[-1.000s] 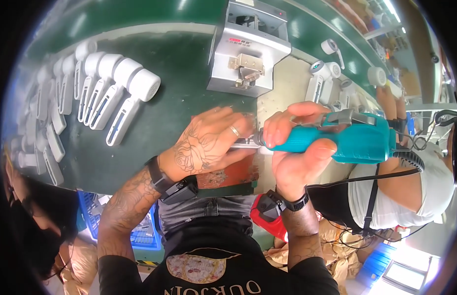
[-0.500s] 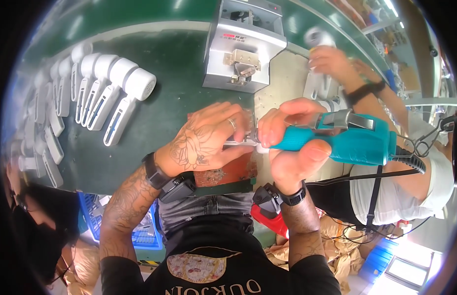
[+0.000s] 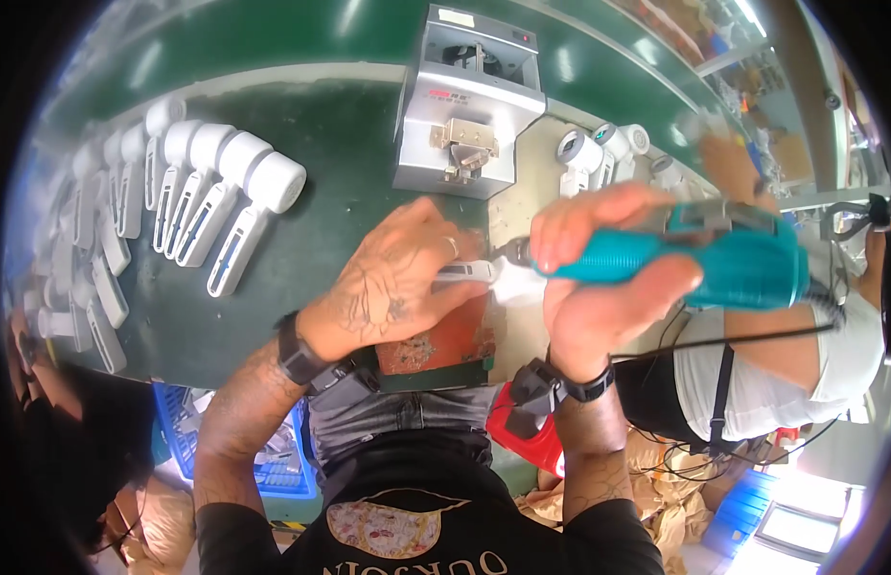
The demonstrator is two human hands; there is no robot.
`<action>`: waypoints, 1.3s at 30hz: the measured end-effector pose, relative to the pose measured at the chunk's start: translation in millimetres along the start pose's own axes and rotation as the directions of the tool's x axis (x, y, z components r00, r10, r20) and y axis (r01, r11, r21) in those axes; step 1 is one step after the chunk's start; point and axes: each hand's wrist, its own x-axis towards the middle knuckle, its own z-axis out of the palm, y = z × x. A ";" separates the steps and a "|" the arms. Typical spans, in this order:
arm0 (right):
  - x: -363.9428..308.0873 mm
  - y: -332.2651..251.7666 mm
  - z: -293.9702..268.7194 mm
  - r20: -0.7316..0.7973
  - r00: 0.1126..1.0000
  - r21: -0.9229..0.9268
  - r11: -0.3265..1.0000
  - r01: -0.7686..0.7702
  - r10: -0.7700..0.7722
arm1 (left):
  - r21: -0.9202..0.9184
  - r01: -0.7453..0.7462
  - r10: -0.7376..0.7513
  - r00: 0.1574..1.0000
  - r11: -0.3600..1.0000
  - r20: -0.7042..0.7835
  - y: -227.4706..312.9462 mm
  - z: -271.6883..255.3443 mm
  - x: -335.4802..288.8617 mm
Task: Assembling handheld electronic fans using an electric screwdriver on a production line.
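My left hand [image 3: 373, 283] is closed around a white housing [image 3: 466, 272] with a slotted handle and a rounded head. It holds this low above a worn red pad [image 3: 421, 351] at the table's near edge. In my right hand [image 3: 581, 321] is a teal electric screwdriver [image 3: 627, 257], lying roughly level with its nose towards the housing. That nose is beside the housing's head; blur hides whether the bit touches. Fingers of my right hand wrap the grip from above, the thumb from below.
Several similar white housings [image 3: 236, 251] lean in rows on the green table [image 3: 340, 125] at left. A silver machine [image 3: 469, 107] stands at the back. More white housings [image 3: 579, 153] stand at back right, near a co-worker's blurred arm [image 3: 728, 163]. A blue crate [image 3: 277, 470] sits below the table.
My right hand has drawn the screwdriver to the right, baring more of the housing in my left hand. The co-worker's hand has moved right, away from the white housings at the back.
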 end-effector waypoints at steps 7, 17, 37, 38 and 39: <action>54.0 31.1 24.3 0.041 0.994 -0.252 0.962 0.105 -0.097 | 0.104 -0.043 0.050 0.996 0.994 -0.069 -5.7 4.8 -1.8; 66.1 62.6 27.3 0.122 0.987 -0.224 0.965 0.135 -0.110 | 0.041 -0.071 0.073 0.997 0.997 -0.031 -16.0 13.1 -6.4; 9.5 36.8 -13.1 0.104 0.994 -0.148 0.989 -0.027 0.042 | 0.053 0.004 -0.003 0.999 0.999 -0.032 -9.2 10.5 -1.9; 9.5 39.0 -14.8 0.118 0.991 -0.141 0.989 -0.041 0.058 | 0.052 0.002 0.000 1.000 0.999 -0.030 -9.6 11.1 -1.5; 9.5 41.9 -15.9 0.114 0.992 -0.143 0.989 -0.041 0.057 | 0.043 0.010 -0.009 1.000 0.999 -0.020 -10.3 11.0 -1.6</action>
